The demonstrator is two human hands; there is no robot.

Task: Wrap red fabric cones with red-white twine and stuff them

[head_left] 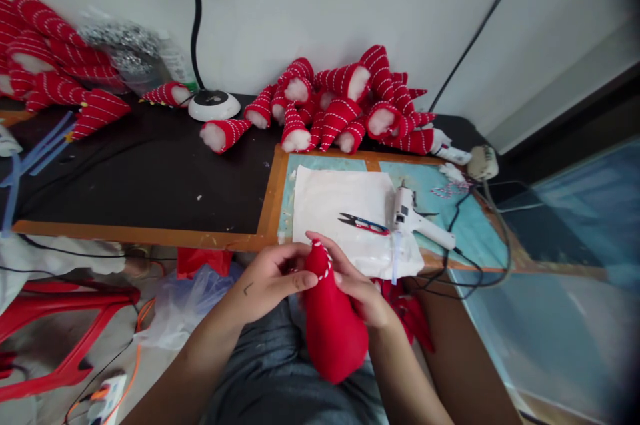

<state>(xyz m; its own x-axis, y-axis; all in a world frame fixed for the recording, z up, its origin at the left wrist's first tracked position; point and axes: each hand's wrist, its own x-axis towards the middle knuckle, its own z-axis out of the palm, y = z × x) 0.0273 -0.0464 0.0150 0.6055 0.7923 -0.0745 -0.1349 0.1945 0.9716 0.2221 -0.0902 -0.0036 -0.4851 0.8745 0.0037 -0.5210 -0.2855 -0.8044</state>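
Both forearms come up from the bottom of the frame over a grey lap, and between them sits a red cone [333, 325], wide end toward the camera, narrow tip pointing up at the bench edge, low in the centre of the frame. Left hand [267, 282] closes in from the left, thumb and fingers [300, 280] pressed against the cone's narrow end. Right hand [363, 292] wraps the other side, fingers curled round the cone, one fingertip up over the tip where a red-and-white cord [326, 264] curls round it. Just above the hands, a white sheet [340, 202] lies on the bench [150, 172], and on it a small pair of snips [363, 224] with dark blades, right beside a white glue gun [413, 218] whose black lead trails off to the right. Behind that, against the wall in the upper centre, a heap of finished cones [350, 108], red with white striping and white stuffing showing at their open ends. One more lies apart on the dark part of the bench near a round white base [214, 105] with a black stalk rising from it. Upper left, another pile of striped cones [50, 58] next to a bag of silver glitter stuff [125, 45]. Lower left, a red plastic stool [65, 318] on the floor.
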